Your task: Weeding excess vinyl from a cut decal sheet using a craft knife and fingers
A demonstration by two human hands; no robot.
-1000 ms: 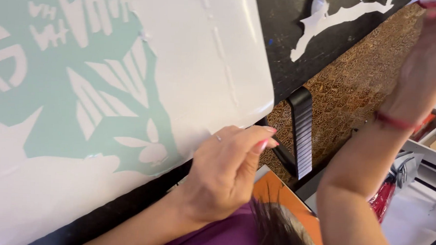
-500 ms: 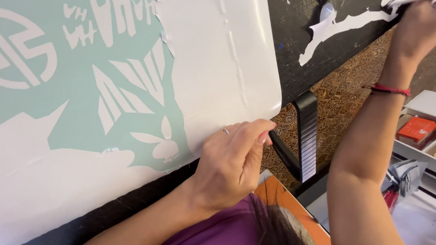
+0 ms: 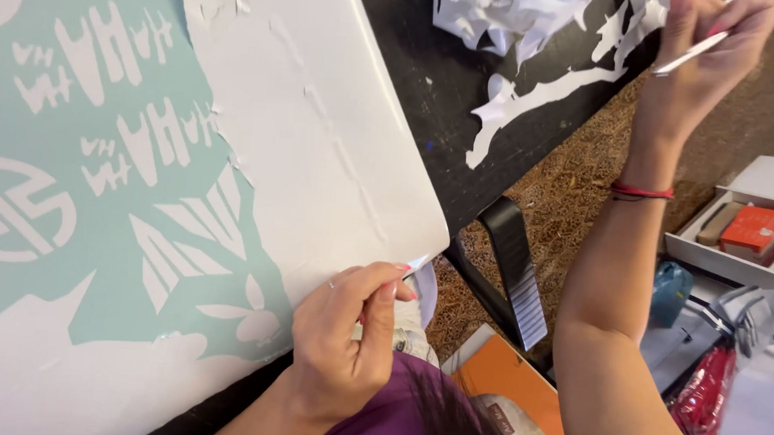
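A person's left hand (image 3: 340, 346) is pinching the lower corner of a large white backing sheet carrying mint-green cut vinyl (image 3: 320, 154), its fingers (image 3: 382, 289) clenched on the sheet's edge at about 6 o'clock in the head view. The sheet is lying flat across a black desk (image 3: 436, 80), filling the frame from 9 o'clock to the centre, with pale cut-out shapes showing through the green film.

The right hand (image 3: 693, 74) is reaching up at 1 o'clock, its fingers grasping a thin, pale stick-like tool (image 3: 690, 55); what kind of tool it is cannot be told. A red cord bracelet (image 3: 642, 192) is circling that wrist. Just beside the hand, at 12 o'clock, a heap of crumpled white vinyl scraps (image 3: 509, 23) is resting on the desk, with a long torn strip trailing toward the desk's edge.

Beyond the desk's edge, a brown speckled floor (image 3: 581, 165) is showing at 2 o'clock. A black angled desk leg (image 3: 511, 266) is running down toward 5 o'clock, above a flat orange folder (image 3: 510, 392). At 3 o'clock a white open tray (image 3: 745, 185) is holding an orange box (image 3: 756, 229), and a red plastic-wrapped bundle (image 3: 701, 401) is lying at 4 o'clock. A purple sleeve (image 3: 387, 418) is showing at the bottom edge.
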